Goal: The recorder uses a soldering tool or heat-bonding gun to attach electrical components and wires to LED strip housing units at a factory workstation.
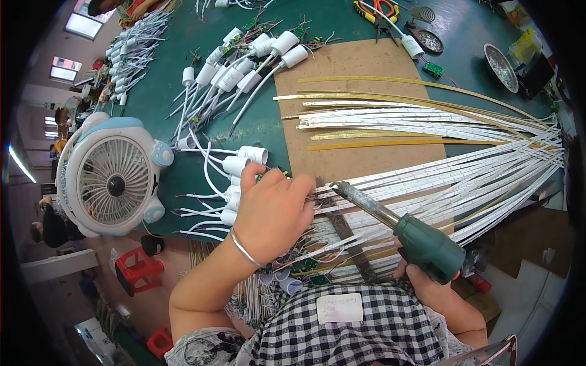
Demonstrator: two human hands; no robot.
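Note:
My right hand [427, 287] is wrapped round the dark green handle of a soldering iron [430, 247]. The iron's crusted metal tip points up and left, close to the ends of the white LED strips [397, 183]. Beside that tip my left hand [274, 204] is closed in a pinch, its fingertips at the strip ends; what they hold is hidden. White lamp caps [237, 165] with wires lie just left of this hand, and bits of green circuit board show behind its fingers. A dark bar [348, 235] crosses beneath the strips.
A white and blue fan [116, 183] stands at the left table edge. More wired lamp caps [232, 78] are heaped farther back on the green table. Strips fan across a brown board [360, 61]. Pliers [381, 27], a coiled iron stand [422, 15] and a metal dish [500, 67] sit far right.

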